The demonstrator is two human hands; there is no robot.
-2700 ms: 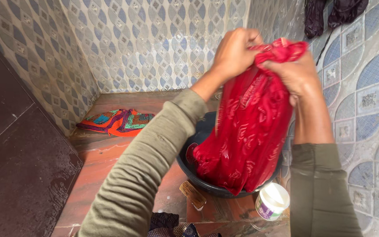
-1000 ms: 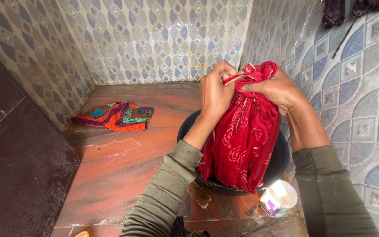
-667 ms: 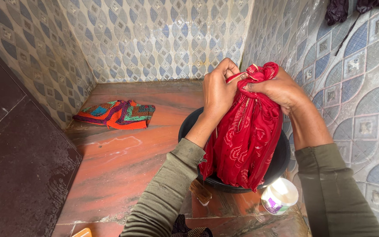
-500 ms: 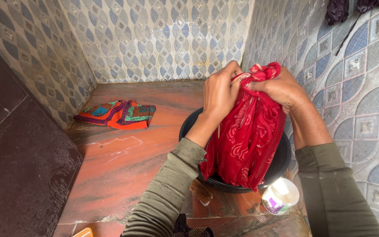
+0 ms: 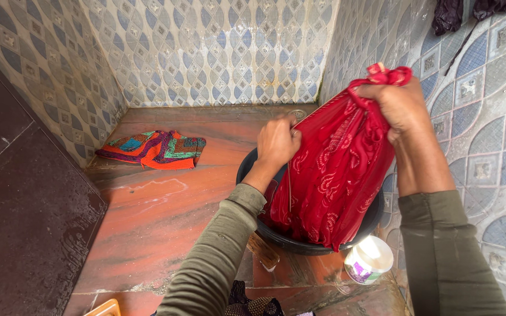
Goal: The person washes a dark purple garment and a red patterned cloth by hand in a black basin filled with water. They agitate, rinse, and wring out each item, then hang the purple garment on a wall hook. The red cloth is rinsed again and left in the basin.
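A wet red patterned cloth (image 5: 338, 175) hangs from my hands down into a black basin (image 5: 308, 246) on the reddish stone floor. My right hand (image 5: 396, 102) is raised and grips the bunched top of the cloth near the tiled wall. Lower and to the left, my left hand (image 5: 276, 143) pinches the cloth's edge and holds it spread out. The cloth's lower end drapes over the basin's front rim and hides most of the inside.
A multicoloured folded cloth (image 5: 153, 149) lies on the floor by the back left wall. A white lidded jar (image 5: 369, 259) and a wooden brush (image 5: 263, 250) sit beside the basin. Dark garments (image 5: 458, 14) hang top right. A dark slab (image 5: 24, 210) borders the left.
My right hand has lifted the bunched top of the red cloth higher and to the right. My left hand has slid down along the edge, so the hands have parted.
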